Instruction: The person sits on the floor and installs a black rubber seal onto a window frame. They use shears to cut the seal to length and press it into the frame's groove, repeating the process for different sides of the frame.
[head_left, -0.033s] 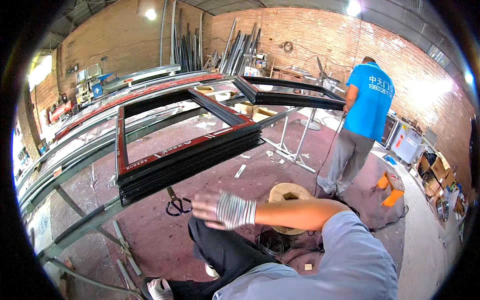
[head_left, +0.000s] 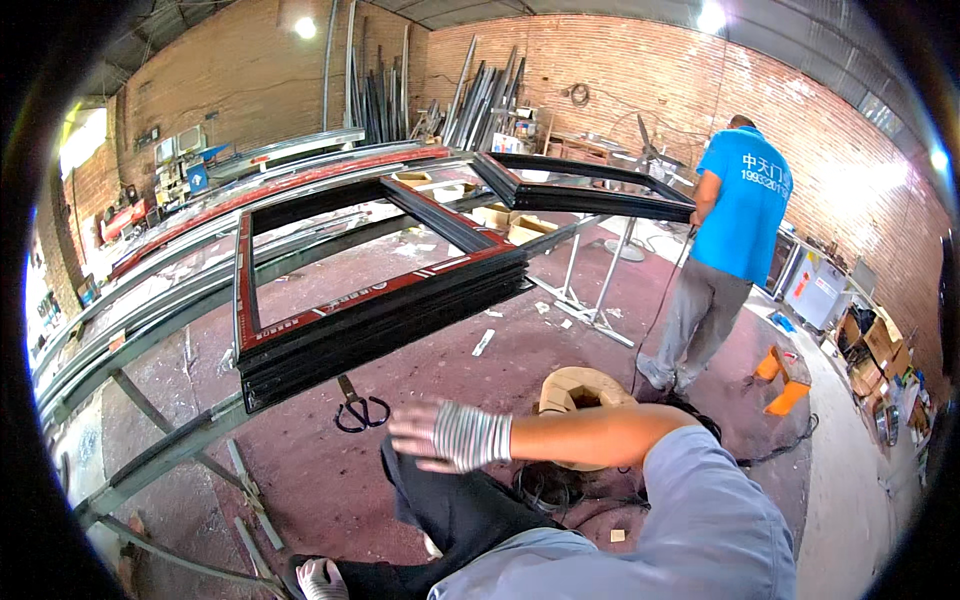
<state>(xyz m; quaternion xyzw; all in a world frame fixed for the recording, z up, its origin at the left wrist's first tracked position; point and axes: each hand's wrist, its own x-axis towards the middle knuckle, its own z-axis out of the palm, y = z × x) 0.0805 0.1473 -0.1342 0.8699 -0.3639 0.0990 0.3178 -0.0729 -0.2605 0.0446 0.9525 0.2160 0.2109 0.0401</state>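
Observation:
My right hand (head_left: 450, 436), in a striped knit glove, hovers or rests by my dark-trousered knee; I cannot tell if it touches. Its fingers are stretched out, slightly blurred, and hold nothing. Just beyond the fingertips is a scissors-like tool (head_left: 361, 414) with two black loop handles. Past it, a stack of black window frames (head_left: 385, 320) with red film on top lies across metal rails (head_left: 165, 440). At the lower edge my left hand (head_left: 322, 580), gloved alike, shows only partly by my dark trouser leg. Its fingers are not clear enough to read.
A co-worker in a blue shirt (head_left: 745, 205) stands at right, hands by another black frame (head_left: 590, 200). On the floor are a cardboard-coloured reel (head_left: 560, 385), black cables (head_left: 548, 487) and an orange stool (head_left: 788, 380). Metal profiles (head_left: 490, 95) lean against the far brick wall.
My right hand has shifted very slightly, its fingers now flatter and less blurred. The view has moved a touch; the frames and the co-worker look the same.

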